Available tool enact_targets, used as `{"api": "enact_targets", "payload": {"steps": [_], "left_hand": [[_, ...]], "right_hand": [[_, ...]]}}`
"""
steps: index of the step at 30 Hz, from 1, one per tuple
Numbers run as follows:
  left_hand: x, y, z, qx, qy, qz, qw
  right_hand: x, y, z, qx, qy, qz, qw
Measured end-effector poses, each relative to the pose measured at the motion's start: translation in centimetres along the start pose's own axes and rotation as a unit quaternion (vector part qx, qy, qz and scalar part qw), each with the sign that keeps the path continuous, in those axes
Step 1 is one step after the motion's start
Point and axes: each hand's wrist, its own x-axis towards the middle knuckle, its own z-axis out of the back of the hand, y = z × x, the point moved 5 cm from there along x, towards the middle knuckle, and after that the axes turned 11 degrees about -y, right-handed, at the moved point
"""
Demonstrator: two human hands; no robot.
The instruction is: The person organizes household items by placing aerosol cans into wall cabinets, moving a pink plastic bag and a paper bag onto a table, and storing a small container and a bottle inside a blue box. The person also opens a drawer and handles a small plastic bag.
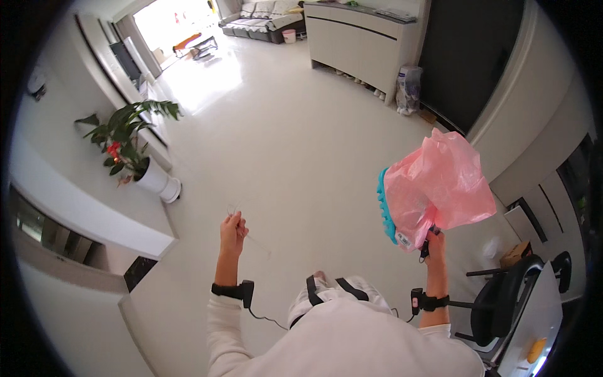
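My left hand (234, 233) is raised over the floor, left of my body. Its fingers are pinched on a few thin, pale strands (232, 208), perhaps hair or thread. My right hand (436, 245) grips the dark handle (426, 245) of a tool partly hidden by a pink plastic bag (440, 184). The bag is puffed out beyond the hand, its neck gathered near the handle. Along its left side shows a turquoise toothed plastic edge (385, 207). A small label with a printed code is near the bag's lower end.
A potted plant (158, 179) stands by the left wall. At the right are a black chair (494, 301), a table (532, 325) and a cardboard box (516, 254). Farther off stand a shoe cabinet (353, 45), a bagged bundle (408, 89) and a sofa (264, 21). The pale floor (282, 155) lies between.
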Motion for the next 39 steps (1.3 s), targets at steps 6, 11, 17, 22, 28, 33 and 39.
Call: {"api": "enact_targets", "payload": {"steps": [6,11,17,22,28,33,39], "left_hand": [[12.7,0.6,-16.1,-0.12,0.153,0.094,0.976],[24.2,0.7,-28.7,-0.179,0.189,0.137,0.956],[36.3,-1.9,-38.9,-0.14,0.152,0.097,0.974],[45.3,-1.3,-44.8,-0.193,0.134,0.1,0.967],[59.7,-0.6,-55.2,-0.184,0.142,0.101,0.967],[72.8,-1.8,-67.0,-0.156,0.168,0.111,0.967],[86.0,-1.7,-83.5,-0.129,0.27,0.126,0.946]], "right_hand": [[8.5,1.2,-3.3,0.076,-0.04,0.008,0.996],[21.0,3.3,-8.6,0.041,-0.098,-0.003,0.994],[34.7,9.3,-17.8,0.064,-0.045,0.011,0.997],[45.9,13.2,-26.2,0.069,-0.056,-0.001,0.996],[58.9,15.4,-34.5,0.077,-0.035,0.015,0.996],[68.5,17.6,-39.8,0.041,-0.127,0.002,0.991],[78.1,19.6,-43.8,0.085,-0.206,0.003,0.975]]}}
